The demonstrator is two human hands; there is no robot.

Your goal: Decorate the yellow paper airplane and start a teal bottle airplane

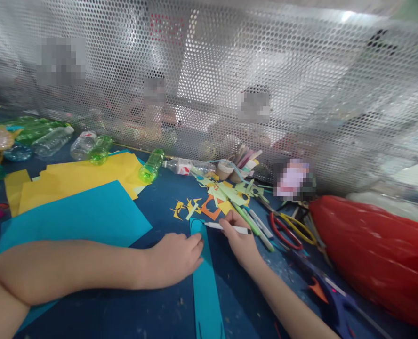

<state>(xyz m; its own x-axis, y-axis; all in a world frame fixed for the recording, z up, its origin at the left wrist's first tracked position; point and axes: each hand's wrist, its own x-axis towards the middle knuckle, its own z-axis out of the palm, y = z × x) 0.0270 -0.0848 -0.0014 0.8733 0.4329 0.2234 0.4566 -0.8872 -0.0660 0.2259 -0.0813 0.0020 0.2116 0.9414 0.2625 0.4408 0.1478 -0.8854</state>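
My right hand (237, 241) grips a white marker pen (226, 228) with its tip pointing left, over the top end of a narrow teal paper strip (206, 292). That strip lies lengthwise on the dark blue table (159, 207). My left hand (179, 256) rests with curled fingers on the strip's left edge and holds it down. Small yellow, orange and green paper offcuts (209, 205) lie just beyond both hands.
Large teal paper sheet (85, 216) and yellow sheets (78, 176) lie at left. Plastic bottles (89, 146) line the back below a perforated metal screen (230, 70). Scissors (290, 228), pens (260, 226) and a red glossy bag (374, 254) sit at right.
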